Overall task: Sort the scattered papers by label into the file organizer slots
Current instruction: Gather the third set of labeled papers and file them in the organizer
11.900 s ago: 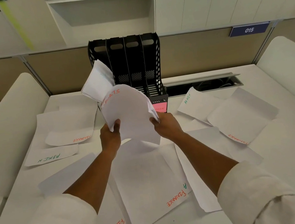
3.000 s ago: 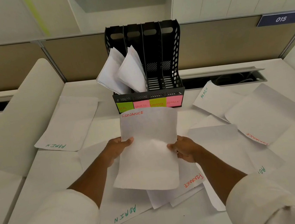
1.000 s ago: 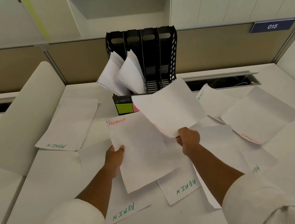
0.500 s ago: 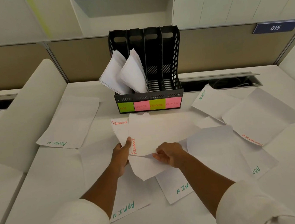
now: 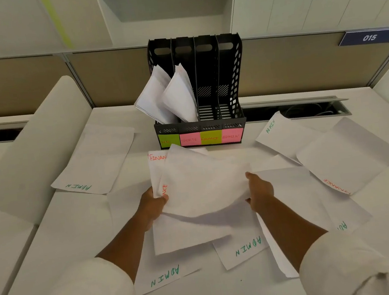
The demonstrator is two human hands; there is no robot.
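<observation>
Right hand [image 5: 259, 189] shifted rightward, FINANCE sheets [image 5: 202, 185] before organizer [image 5: 234, 118]

file organizer [image 5: 199, 112] at desk [image 5: 53, 236] rear centre; paper bundles [image 5: 166, 97] in its two left slots. loose sheets [image 5: 98, 160] scattered left, right, front. two overlapping sheets [image 5: 203, 187] between left hand [image 5: 152, 204] and right hand [image 5: 259, 192], before organizer.

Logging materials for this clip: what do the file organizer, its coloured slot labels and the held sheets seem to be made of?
File organizer: looks like matte black moulded plastic, given its perforated side and cut-out slots.
Slot labels: apparently sticky-note paper, neon green and pink, handwritten.
Held sheets: thin matte white paper, bowing between left hand and right hand.
</observation>
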